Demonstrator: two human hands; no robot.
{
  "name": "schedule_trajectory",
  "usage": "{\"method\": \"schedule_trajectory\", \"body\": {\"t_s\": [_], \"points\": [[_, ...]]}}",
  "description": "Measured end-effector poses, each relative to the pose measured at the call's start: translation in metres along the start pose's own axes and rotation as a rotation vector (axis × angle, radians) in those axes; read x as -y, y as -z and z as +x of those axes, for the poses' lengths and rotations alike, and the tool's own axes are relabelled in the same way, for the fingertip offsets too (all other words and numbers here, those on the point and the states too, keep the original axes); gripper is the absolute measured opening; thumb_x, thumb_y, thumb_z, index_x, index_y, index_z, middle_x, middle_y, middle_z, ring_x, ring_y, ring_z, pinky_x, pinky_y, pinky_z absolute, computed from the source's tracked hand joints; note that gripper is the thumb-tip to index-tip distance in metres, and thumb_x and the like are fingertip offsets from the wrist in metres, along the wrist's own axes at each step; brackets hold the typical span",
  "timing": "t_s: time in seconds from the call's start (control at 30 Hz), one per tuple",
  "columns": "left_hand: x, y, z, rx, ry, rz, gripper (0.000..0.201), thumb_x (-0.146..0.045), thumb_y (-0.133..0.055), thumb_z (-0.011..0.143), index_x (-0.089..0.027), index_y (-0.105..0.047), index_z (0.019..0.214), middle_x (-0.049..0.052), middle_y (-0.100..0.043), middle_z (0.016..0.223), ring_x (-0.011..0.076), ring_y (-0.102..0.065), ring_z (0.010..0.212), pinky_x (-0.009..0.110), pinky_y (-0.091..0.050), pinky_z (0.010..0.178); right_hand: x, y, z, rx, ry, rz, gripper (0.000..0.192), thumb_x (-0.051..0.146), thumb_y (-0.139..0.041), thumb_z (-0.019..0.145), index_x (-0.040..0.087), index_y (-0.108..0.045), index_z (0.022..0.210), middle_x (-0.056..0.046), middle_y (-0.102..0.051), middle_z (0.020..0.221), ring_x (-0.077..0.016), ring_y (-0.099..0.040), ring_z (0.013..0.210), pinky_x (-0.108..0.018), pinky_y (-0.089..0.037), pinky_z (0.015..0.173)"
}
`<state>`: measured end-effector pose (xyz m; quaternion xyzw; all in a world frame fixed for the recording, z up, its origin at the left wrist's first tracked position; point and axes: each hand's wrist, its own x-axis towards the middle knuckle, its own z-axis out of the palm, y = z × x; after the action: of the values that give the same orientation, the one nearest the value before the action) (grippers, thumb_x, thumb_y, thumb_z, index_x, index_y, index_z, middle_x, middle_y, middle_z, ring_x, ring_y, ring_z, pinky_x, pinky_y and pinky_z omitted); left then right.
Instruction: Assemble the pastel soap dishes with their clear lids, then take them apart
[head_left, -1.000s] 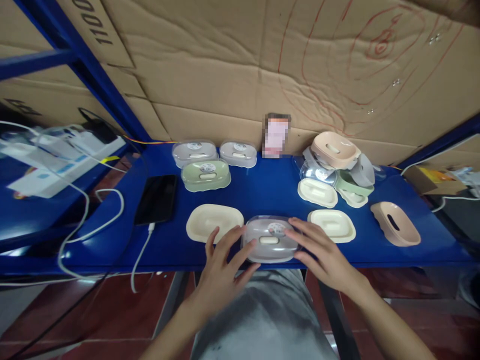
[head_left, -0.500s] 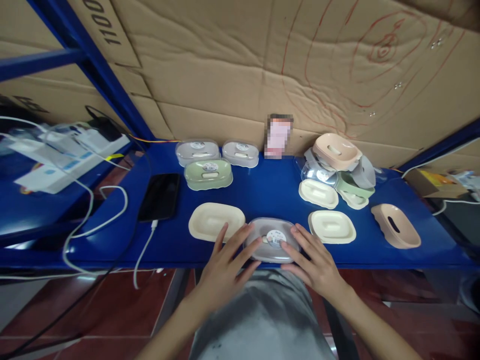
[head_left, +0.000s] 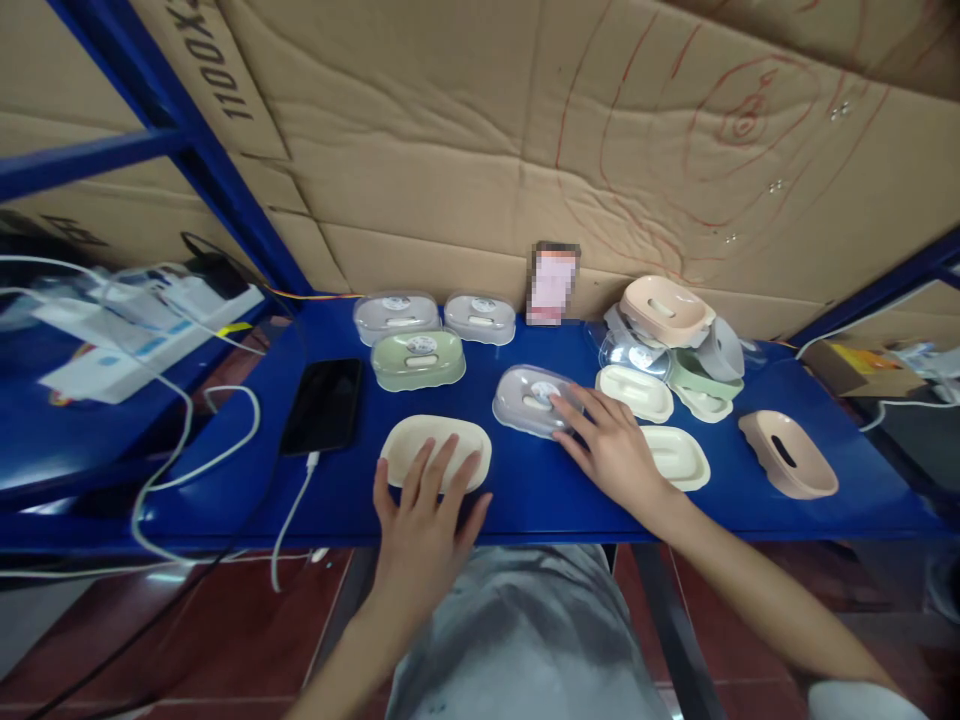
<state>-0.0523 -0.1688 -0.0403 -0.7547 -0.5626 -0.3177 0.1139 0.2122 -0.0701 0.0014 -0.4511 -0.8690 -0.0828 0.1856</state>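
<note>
A grey soap box with a clear lid (head_left: 525,400) sits on the blue shelf (head_left: 525,480), behind the front row. My right hand (head_left: 611,450) grips its right end, fingers over the lid and thumb at the near side. My left hand (head_left: 424,510) lies flat with fingers spread on the near edge of an empty cream soap tray (head_left: 435,445) at the front. Another cream tray (head_left: 679,457) lies just right of my right hand.
Three closed soap boxes (head_left: 418,358) stand at the back left. A heap of loose trays and lids (head_left: 675,335) sits at the back right, with a pink base (head_left: 787,455) further right. A black phone (head_left: 324,405) on a white cable lies on the left.
The grey soap box has gone from the front edge to further back with my right hand on it. My left hand has left the box and come down on the cream tray.
</note>
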Motion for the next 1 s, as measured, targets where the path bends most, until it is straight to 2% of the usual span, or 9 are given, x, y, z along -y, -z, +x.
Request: {"method": "schedule_trajectory", "body": {"t_s": [0.13,0.23,0.33,0.43,0.53,0.63,0.73,0.87,1.0], "points": [[0.008,0.000,0.000,0.011,0.026,-0.036,0.018,-0.024,-0.065,0.104,-0.023,-0.070,0.122,0.012,-0.073,0.141,0.0373,-0.066,0.134,0.066,-0.031,0.122,-0.013,-0.017,0.059,0.064,-0.009,0.053,0.047,0.030,-0.061,0.106,0.022,-0.064,0.151,-0.020,-0.062,0.150,-0.0378,-0.060,0.135,-0.057,-0.055,0.110],[0.005,0.001,0.000,0.055,-0.008,-0.095,0.022,-0.023,-0.062,0.105,-0.025,-0.069,0.126,0.009,-0.072,0.143,0.0343,-0.065,0.135,0.061,-0.031,0.122,-0.015,-0.032,0.088,0.103,0.005,0.141,0.049,0.025,-0.061,0.104,0.021,-0.062,0.154,-0.020,-0.059,0.154,-0.0367,-0.056,0.141,-0.057,-0.051,0.116],[0.000,0.002,0.001,0.111,-0.079,-0.151,0.031,-0.021,-0.059,0.106,-0.026,-0.066,0.136,0.012,-0.066,0.151,0.0312,-0.065,0.137,0.055,-0.038,0.120,-0.014,-0.040,0.100,0.146,0.031,0.237,0.054,0.023,-0.057,0.106,0.018,-0.055,0.159,-0.021,-0.052,0.161,-0.0356,-0.048,0.152,-0.057,-0.044,0.124],[-0.002,0.003,0.001,0.121,-0.133,-0.211,0.039,-0.016,-0.058,0.105,-0.024,-0.062,0.142,0.017,-0.058,0.158,0.0295,-0.062,0.140,0.048,-0.048,0.114,-0.014,-0.032,0.097,0.198,0.094,0.360,0.066,0.026,-0.055,0.107,0.019,-0.035,0.170,-0.019,-0.035,0.174,-0.0321,-0.029,0.164,-0.058,-0.034,0.130],[0.000,0.003,0.000,0.080,-0.129,-0.229,0.041,-0.014,-0.061,0.102,-0.024,-0.061,0.142,0.017,-0.057,0.158,0.0314,-0.059,0.144,0.051,-0.048,0.117,-0.023,-0.004,0.073,0.177,0.112,0.389,0.067,0.032,-0.050,0.110,0.025,-0.026,0.172,-0.014,-0.029,0.177,-0.0281,-0.023,0.166,-0.060,-0.027,0.133],[0.003,0.001,-0.001,0.076,-0.106,-0.201,0.041,-0.014,-0.062,0.101,-0.024,-0.061,0.141,0.017,-0.058,0.157,0.0346,-0.056,0.147,0.060,-0.042,0.123,-0.041,0.031,0.022,0.132,0.044,0.360,0.053,0.033,-0.046,0.113,0.032,-0.041,0.166,-0.007,-0.049,0.168,-0.0256,-0.044,0.157,-0.054,-0.037,0.130],[0.004,-0.002,0.000,0.088,-0.102,-0.206,0.039,-0.014,-0.062,0.100,-0.023,-0.061,0.139,0.016,-0.061,0.155,0.0336,-0.058,0.145,0.058,-0.045,0.121,-0.062,0.053,-0.045,0.106,-0.080,0.308,0.044,0.036,-0.049,0.112,0.033,-0.056,0.156,-0.006,-0.064,0.155,-0.0280,-0.058,0.146,-0.051,-0.050,0.120],[0.003,-0.005,0.001,0.098,-0.121,-0.221,0.032,-0.014,-0.059,0.102,-0.022,-0.064,0.133,0.012,-0.070,0.143,0.0279,-0.069,0.130,0.048,-0.054,0.110,-0.077,0.055,-0.118,0.065,-0.220,0.179,0.043,0.045,-0.057,0.108,0.033,-0.062,0.149,-0.009,-0.067,0.149,-0.0347,-0.062,0.140,-0.059,-0.053,0.113],[0.001,-0.005,0.003,0.069,-0.128,-0.194,0.024,-0.015,-0.061,0.103,-0.022,-0.067,0.125,0.012,-0.071,0.140,0.0277,-0.072,0.119,0.047,-0.054,0.102,-0.065,0.043,-0.141,0.084,-0.248,0.119,0.047,0.048,-0.058,0.108,0.034,-0.058,0.153,-0.011,-0.066,0.152,-0.0352,-0.062,0.140,-0.062,-0.051,0.111]]}}
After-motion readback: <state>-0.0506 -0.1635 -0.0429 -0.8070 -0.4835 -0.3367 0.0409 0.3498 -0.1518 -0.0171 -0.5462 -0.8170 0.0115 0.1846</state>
